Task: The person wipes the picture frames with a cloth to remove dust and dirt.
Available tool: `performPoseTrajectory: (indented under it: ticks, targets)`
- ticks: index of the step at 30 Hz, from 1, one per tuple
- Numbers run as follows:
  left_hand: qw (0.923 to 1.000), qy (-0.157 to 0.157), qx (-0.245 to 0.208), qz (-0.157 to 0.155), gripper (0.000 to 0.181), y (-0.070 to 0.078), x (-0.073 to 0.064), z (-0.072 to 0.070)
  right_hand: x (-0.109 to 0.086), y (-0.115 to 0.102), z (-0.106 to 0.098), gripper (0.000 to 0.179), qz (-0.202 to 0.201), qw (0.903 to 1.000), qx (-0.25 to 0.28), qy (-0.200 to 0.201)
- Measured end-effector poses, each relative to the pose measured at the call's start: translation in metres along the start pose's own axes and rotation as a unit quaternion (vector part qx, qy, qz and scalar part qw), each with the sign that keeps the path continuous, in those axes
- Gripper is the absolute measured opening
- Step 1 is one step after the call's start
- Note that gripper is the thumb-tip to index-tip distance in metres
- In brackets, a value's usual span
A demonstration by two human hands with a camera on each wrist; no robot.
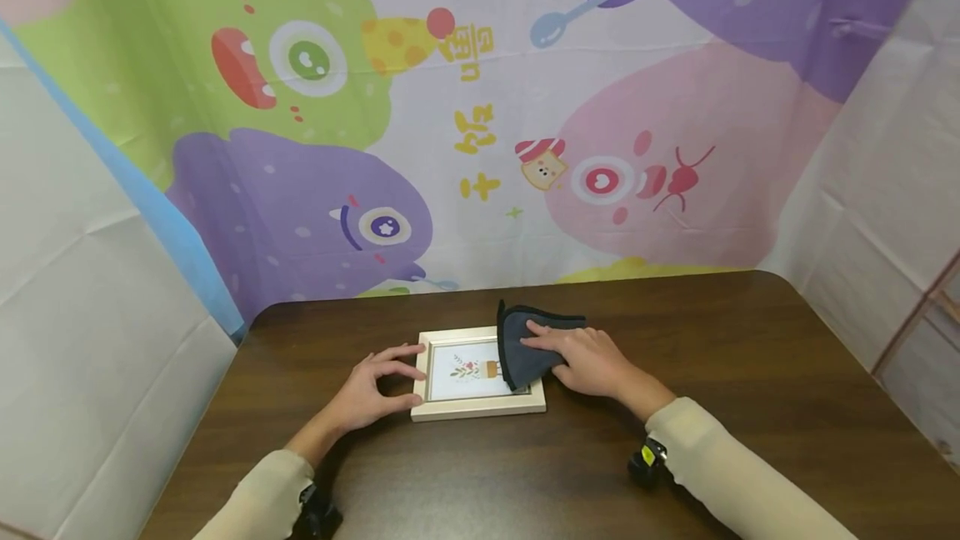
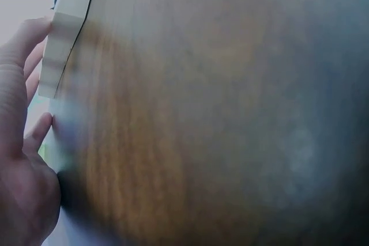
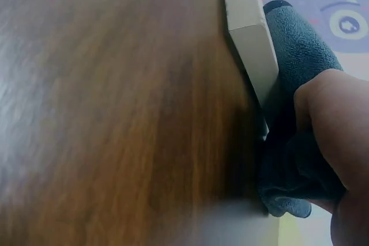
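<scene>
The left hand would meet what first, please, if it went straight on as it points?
The picture frame, most likely: the left hand seems to touch its left edge, though depth is unclear.

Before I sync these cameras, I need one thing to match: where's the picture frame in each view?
Head: picture frame below centre, touched by the left hand.
Left wrist: frame's edge at the upper left.
Right wrist: frame's side in the upper half, right of centre, beside the cloth.
Shared landmark: brown table, in all three.
</scene>
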State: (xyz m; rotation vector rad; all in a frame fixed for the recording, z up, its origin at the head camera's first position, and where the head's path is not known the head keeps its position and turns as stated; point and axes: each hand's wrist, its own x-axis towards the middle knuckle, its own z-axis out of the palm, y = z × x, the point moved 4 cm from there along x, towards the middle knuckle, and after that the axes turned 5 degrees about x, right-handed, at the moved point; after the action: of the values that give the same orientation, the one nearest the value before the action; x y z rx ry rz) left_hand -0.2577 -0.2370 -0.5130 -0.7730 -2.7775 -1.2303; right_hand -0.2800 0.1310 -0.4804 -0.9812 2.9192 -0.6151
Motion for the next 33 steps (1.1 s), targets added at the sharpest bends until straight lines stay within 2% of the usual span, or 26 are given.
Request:
performPoseTrajectory:
  ticks: [6, 12, 22, 33]
  targets:
    - [1.0000, -0.001, 0.004, 0.002, 0.028, 0.000, 0.000, 0.000, -0.003, -0.008, 0.001, 0.060, -0.042, 0.9963, -0.074, 0.008]
    - [1.0000, -0.002, 0.008, 0.004, 0.028, 0.002, 0.001, 0.001, -0.006, -0.011, 0.000, 0.060, -0.060, 0.9937, -0.093, 0.020]
    - [0.9999, 0.000, 0.016, -0.005, 0.027, 0.003, 0.000, 0.001, -0.018, -0.015, 0.002, 0.065, -0.067, 0.9949, -0.075, 0.006]
    - [0.9998, 0.004, 0.016, -0.008, 0.027, 0.003, 0.000, 0.001, -0.046, -0.030, 0.001, 0.071, -0.102, 0.9924, -0.068, -0.010]
